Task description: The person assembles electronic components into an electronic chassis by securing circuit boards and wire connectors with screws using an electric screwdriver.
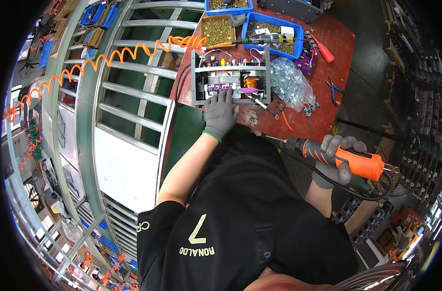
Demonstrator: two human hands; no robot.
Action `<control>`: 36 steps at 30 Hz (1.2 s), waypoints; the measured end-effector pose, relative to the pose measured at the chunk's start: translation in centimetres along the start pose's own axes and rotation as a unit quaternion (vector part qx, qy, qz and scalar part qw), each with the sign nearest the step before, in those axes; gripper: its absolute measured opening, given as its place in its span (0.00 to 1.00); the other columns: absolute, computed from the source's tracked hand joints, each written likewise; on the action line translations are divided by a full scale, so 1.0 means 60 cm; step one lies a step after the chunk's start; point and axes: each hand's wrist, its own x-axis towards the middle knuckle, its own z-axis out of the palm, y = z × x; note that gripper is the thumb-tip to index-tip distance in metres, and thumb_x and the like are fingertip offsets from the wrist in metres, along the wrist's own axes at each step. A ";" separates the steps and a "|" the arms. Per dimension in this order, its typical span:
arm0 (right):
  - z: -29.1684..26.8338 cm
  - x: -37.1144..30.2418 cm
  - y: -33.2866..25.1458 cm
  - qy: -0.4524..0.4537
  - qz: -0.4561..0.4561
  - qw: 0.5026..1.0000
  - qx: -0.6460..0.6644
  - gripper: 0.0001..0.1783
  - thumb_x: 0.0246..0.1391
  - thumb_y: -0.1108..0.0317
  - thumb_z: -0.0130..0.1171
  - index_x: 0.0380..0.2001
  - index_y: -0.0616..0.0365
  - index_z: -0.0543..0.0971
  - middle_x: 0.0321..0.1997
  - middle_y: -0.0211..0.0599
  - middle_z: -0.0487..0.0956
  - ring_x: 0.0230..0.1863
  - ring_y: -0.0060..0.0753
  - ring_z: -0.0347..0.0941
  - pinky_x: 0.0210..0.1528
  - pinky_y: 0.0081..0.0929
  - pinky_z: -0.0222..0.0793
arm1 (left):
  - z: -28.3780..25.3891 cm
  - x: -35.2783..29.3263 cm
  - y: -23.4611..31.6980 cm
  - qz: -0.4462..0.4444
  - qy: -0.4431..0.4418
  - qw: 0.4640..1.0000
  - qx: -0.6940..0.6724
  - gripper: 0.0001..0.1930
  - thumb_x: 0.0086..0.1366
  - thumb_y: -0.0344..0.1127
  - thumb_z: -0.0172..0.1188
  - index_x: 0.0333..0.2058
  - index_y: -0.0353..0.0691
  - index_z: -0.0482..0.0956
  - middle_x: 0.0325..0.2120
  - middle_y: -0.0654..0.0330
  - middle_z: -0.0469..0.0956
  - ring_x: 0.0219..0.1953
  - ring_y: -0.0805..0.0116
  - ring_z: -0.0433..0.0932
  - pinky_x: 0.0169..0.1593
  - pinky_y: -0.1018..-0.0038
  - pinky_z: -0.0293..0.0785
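Note:
My left hand (pixel 219 115), in a grey glove, lies with fingers stretched out on the near edge of an open metal electronics case (pixel 197 89). Inside the case are a finned heat sink (pixel 224 77), a copper coil (pixel 251 83) and several wires. My right hand (pixel 335 173), gloved too, is wrapped round an orange and black electric screwdriver (pixel 361 165). Its bit points left, just off the near edge of the red table (pixel 323 80) and apart from the case. A black cord (pixel 380 195) loops from the tool's rear end.
Blue bins (pixel 298 44) and a brown box (pixel 218 30) of small fasteners stand behind the case, with a second power screwdriver (pixel 264 39) across them. A bag of screws (pixel 291 82), orange-handled cutters (pixel 285 119), pliers (pixel 333 92) and a red-handled screwdriver (pixel 324 51) lie right. A roller conveyor (pixel 133 94) runs left, under an orange coiled hose (pixel 116 57).

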 end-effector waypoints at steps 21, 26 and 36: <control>-0.014 0.007 -0.006 -0.040 -0.017 0.998 0.046 0.29 0.49 0.72 0.64 0.56 0.54 0.71 0.50 0.44 0.78 0.37 0.35 0.78 0.42 0.39 0.71 | -0.019 -0.013 -0.029 -0.033 -0.049 0.998 -0.024 0.27 0.61 0.48 0.57 0.57 0.44 0.71 0.53 0.57 0.72 0.55 0.55 0.69 0.60 0.58 0.60; -0.021 0.005 -0.006 -0.035 -0.017 0.998 0.049 0.29 0.49 0.72 0.64 0.56 0.54 0.71 0.49 0.44 0.78 0.37 0.36 0.78 0.42 0.39 0.71 | -0.004 -0.029 -0.057 -0.020 0.012 1.000 0.018 0.26 0.61 0.48 0.56 0.56 0.44 0.73 0.53 0.58 0.74 0.57 0.55 0.69 0.60 0.59 0.61; -0.017 -0.002 0.000 -0.003 -0.022 0.999 0.046 0.28 0.49 0.73 0.62 0.55 0.54 0.70 0.46 0.44 0.78 0.36 0.34 0.78 0.40 0.38 0.71 | -0.019 -0.013 -0.044 -0.047 -0.067 0.997 0.018 0.27 0.61 0.50 0.56 0.56 0.42 0.73 0.52 0.56 0.73 0.56 0.55 0.69 0.61 0.59 0.61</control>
